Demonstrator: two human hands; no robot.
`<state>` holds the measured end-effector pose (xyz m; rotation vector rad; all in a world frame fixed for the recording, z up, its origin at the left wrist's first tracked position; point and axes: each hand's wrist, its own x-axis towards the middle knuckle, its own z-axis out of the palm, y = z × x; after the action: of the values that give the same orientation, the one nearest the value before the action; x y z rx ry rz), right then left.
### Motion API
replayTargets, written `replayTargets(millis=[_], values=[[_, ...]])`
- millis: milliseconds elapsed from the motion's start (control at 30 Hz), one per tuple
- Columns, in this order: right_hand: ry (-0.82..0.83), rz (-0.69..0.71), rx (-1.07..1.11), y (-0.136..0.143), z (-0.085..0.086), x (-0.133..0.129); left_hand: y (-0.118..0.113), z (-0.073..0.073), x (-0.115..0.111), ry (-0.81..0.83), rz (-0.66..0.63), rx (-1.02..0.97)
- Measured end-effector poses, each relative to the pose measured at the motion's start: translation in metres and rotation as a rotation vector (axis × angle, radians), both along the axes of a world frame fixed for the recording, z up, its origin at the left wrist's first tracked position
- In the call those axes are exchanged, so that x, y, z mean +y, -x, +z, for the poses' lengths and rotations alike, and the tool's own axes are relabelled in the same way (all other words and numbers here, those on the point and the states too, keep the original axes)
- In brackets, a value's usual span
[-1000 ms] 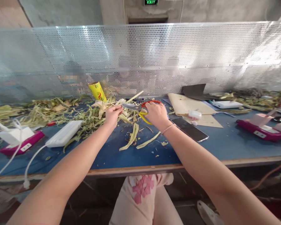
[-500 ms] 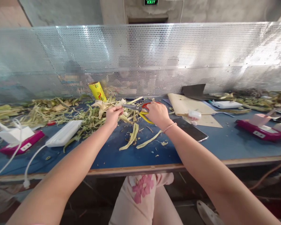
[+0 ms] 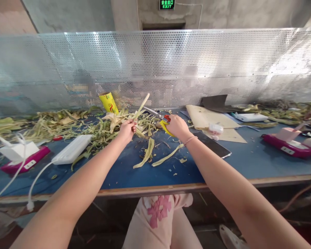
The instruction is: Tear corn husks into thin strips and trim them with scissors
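Observation:
My left hand (image 3: 127,130) pinches a pale green strip of dried plant (image 3: 144,103), which sticks up and to the right from the fingers. To its right, my right hand (image 3: 178,126) grips a pair of scissors (image 3: 154,112) with red and yellow handles, the blades pointing left toward the strip. Behind and left of my left hand lies a heap of dried plant strips (image 3: 98,129). Two loose strips lie on the blue table nearer to me, one of them a long thin strip (image 3: 167,155).
A perforated metal screen (image 3: 165,52) runs along the table's back. A yellow tube (image 3: 109,103) leans there. Left are a white power bank (image 3: 72,149) and a magenta power strip (image 3: 25,159). Right lie a dark tablet (image 3: 213,145), beige paper (image 3: 207,116) and another magenta power strip (image 3: 289,143).
The scissors' blades have come away from my left hand and tilted upward. The strip in my left hand now points up. Both hands stay in nearly the same place.

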<state>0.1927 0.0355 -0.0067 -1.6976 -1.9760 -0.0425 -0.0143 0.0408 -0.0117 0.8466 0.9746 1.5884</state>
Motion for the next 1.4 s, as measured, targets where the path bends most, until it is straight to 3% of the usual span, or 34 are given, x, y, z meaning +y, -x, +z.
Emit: replayTargets(millis=[167, 400, 567, 733, 900, 1067, 1400], values=[[0.095, -0.06, 0.029, 0.0, -0.004, 0.004, 0.001, 0.006, -0.005, 0.02, -0.038, -0.096], [0.297, 0.076, -0.191, 0.0, -0.01, 0.004, 0.005, 0.007, -0.004, 0.033, -0.103, -0.126], [0.136, 0.177, -0.162, 0.006, -0.004, -0.004, 0.002, 0.006, -0.005, -0.01, -0.162, -0.119], [-0.125, 0.345, 0.148, 0.018, -0.004, -0.004, -0.003, 0.005, -0.012, -0.103, -0.298, -0.035], [-0.278, 0.532, 0.386, 0.028, -0.014, -0.004, -0.009, -0.001, -0.017, -0.133, -0.417, 0.116], [-0.313, 0.659, 0.42, 0.033, -0.015, -0.008, -0.016, -0.004, -0.019, -0.173, -0.445, 0.191], [-0.265, 0.673, 0.527, 0.035, -0.009, -0.012, -0.017, -0.008, -0.019, -0.229, -0.484, 0.348]])
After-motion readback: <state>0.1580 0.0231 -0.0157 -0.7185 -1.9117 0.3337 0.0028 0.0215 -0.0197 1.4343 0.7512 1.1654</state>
